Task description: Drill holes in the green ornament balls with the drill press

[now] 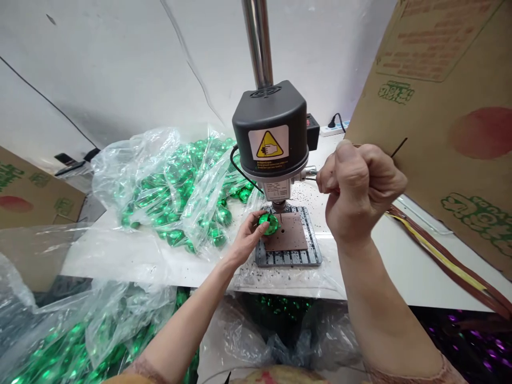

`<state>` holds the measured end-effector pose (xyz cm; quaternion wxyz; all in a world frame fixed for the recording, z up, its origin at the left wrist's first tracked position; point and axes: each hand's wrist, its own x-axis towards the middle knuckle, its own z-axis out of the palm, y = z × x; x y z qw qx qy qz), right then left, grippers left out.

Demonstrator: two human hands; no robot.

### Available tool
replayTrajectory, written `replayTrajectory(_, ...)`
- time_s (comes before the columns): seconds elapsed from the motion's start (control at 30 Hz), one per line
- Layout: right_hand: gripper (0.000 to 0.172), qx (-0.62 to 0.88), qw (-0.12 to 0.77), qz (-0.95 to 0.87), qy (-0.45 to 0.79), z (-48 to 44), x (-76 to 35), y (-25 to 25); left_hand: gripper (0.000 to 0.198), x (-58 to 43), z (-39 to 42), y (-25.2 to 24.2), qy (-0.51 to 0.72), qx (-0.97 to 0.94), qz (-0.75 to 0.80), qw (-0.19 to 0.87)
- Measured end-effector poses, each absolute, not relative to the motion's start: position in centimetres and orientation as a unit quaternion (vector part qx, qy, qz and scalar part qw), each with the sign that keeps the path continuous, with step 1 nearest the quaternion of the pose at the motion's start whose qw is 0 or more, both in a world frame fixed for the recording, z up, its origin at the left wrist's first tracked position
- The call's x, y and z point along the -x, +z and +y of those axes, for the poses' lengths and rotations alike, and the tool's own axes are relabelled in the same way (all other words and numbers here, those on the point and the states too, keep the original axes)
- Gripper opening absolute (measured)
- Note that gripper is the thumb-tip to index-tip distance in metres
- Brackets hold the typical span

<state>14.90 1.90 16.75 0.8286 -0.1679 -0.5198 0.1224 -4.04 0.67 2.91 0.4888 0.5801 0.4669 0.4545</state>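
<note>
My left hand (247,237) pinches a shiny green faceted ball (268,223) and holds it on the brown plate (291,239) of a small bench drill, just left of the drill bit. The drill's black motor head (270,128) hangs over it on a steel column (257,40). My right hand (358,186) is a closed fist around the drill's thin feed lever (310,172) at the machine's right side. The plate lies on a grey slotted base (288,258).
A clear plastic bag (176,186) full of green balls lies on the white table to the left. More bagged green balls (68,341) sit below the table's front edge. Cardboard boxes stand at right (452,106) and far left (28,192). Straps (444,261) lie at right.
</note>
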Motion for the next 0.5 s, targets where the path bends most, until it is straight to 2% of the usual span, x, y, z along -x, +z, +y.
replayTrajectory(0.33,0.046,0.190,0.818,-0.529,0.122,1.7,-15.1,16.7,0.046,2.9,1.0,1.7,0.410,-0.697,0.505,0.302)
replayTrajectory(0.5,0.046,0.186,0.817,-0.530,0.134,1.6,-15.1,16.8,0.046,2.1,1.2,1.3,0.410,-0.714,0.503,0.262)
